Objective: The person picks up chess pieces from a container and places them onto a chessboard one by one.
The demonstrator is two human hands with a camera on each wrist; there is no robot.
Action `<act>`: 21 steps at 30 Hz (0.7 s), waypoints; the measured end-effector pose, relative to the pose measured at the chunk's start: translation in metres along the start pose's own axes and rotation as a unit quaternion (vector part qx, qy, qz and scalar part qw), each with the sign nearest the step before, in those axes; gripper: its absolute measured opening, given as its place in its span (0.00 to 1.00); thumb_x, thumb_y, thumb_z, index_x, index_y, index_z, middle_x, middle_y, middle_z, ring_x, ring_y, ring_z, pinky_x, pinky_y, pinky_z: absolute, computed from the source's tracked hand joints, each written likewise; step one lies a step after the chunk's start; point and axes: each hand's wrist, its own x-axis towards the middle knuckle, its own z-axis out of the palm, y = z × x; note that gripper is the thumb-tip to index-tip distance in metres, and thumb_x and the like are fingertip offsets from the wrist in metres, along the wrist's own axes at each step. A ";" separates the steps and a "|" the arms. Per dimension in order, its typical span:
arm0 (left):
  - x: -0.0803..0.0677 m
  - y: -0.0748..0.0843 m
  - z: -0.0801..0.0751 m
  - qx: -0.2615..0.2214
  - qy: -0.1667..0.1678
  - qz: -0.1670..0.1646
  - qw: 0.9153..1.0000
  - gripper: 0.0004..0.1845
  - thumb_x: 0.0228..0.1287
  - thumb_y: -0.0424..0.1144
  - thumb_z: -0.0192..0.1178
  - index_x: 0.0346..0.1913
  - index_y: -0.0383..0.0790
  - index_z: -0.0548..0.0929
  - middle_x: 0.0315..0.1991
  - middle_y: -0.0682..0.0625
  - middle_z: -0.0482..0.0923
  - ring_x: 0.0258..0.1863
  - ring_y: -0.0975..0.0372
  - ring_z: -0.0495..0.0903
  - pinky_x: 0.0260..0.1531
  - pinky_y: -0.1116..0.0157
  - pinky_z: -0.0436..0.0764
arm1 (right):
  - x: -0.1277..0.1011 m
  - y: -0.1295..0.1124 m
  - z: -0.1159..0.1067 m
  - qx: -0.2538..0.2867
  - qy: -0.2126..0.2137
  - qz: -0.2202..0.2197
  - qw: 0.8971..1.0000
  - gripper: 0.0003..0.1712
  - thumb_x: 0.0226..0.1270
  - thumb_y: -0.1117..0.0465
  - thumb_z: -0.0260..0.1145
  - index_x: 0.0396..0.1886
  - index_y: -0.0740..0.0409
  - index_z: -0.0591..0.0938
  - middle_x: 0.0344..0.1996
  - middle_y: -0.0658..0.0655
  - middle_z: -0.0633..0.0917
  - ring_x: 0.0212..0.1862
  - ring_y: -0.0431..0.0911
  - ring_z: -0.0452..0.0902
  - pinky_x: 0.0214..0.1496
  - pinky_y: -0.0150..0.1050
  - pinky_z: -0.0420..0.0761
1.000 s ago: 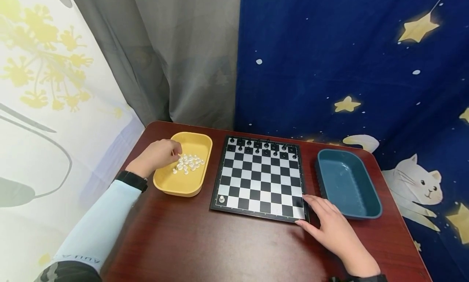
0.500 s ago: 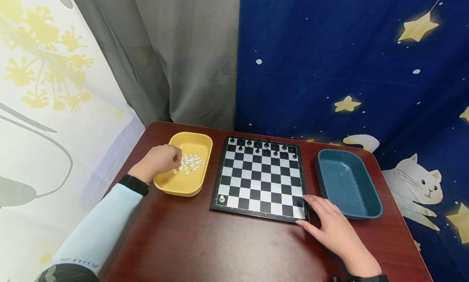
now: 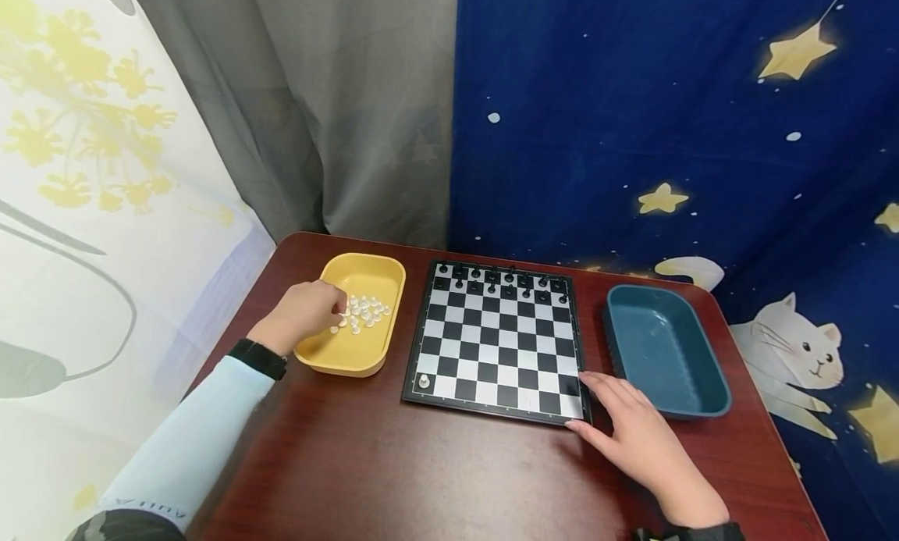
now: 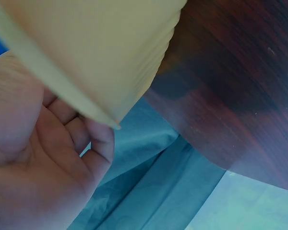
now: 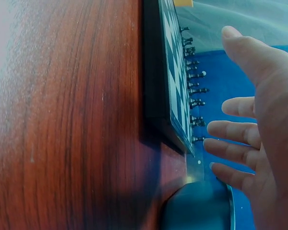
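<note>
Hands by small white pieces, yellow tray, black-and-white checkered board

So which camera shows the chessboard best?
The head view: it looks down on the chessboard, so its squares are plain to see. The right wrist view has its edge and a steeply slanted top; the left wrist view shows none.

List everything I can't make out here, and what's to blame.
- Left hand: its fingertips, and whether they pinch a piece, are hidden by the hand itself in the head view and by the yellow tray in the left wrist view.
- White pieces: too small in the head view to tell their kinds.
- Teal tray: cut off by the right wrist view's bottom edge.
</note>
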 end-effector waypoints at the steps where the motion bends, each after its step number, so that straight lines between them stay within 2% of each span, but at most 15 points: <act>1: -0.001 0.000 0.000 -0.003 0.004 -0.002 1.000 0.04 0.69 0.37 0.78 0.40 0.45 0.91 0.33 0.52 0.84 0.33 0.54 0.78 0.41 0.55 0.80 | 0.000 0.000 0.000 0.000 -0.001 0.000 1.000 0.45 0.68 0.36 0.80 0.74 0.59 0.80 0.68 0.61 0.83 0.69 0.62 0.77 0.73 0.68 0.73; 5: -0.008 0.004 -0.007 -0.015 0.031 0.005 0.999 0.04 0.69 0.37 0.77 0.42 0.45 0.92 0.34 0.53 0.85 0.34 0.54 0.79 0.41 0.54 0.81 | 0.001 -0.001 0.001 0.003 -0.002 -0.002 1.000 0.45 0.68 0.36 0.80 0.74 0.59 0.80 0.68 0.61 0.83 0.69 0.62 0.77 0.72 0.68 0.73; 9: -0.018 0.023 -0.018 -0.018 0.067 0.032 0.997 0.05 0.69 0.39 0.78 0.44 0.45 0.92 0.35 0.54 0.86 0.34 0.56 0.81 0.41 0.53 0.84 | 0.001 -0.001 0.001 0.004 -0.001 -0.003 1.000 0.45 0.68 0.36 0.80 0.74 0.59 0.80 0.68 0.61 0.83 0.69 0.62 0.77 0.72 0.68 0.73; 14: -0.027 0.065 -0.022 -0.024 0.094 0.094 0.991 0.06 0.70 0.43 0.78 0.45 0.48 0.92 0.38 0.56 0.87 0.38 0.59 0.84 0.44 0.55 0.86 | 0.002 -0.001 0.002 0.004 -0.002 -0.004 1.000 0.45 0.68 0.36 0.80 0.74 0.58 0.80 0.68 0.61 0.83 0.69 0.61 0.77 0.72 0.68 0.73; 21: -0.030 0.126 -0.005 -0.043 0.100 0.200 0.974 0.03 0.72 0.42 0.75 0.43 0.51 0.91 0.39 0.58 0.86 0.39 0.62 0.85 0.47 0.57 0.86 | 0.004 -0.002 0.002 0.005 0.002 -0.010 1.000 0.45 0.68 0.36 0.80 0.74 0.57 0.80 0.67 0.60 0.83 0.68 0.61 0.77 0.72 0.68 0.74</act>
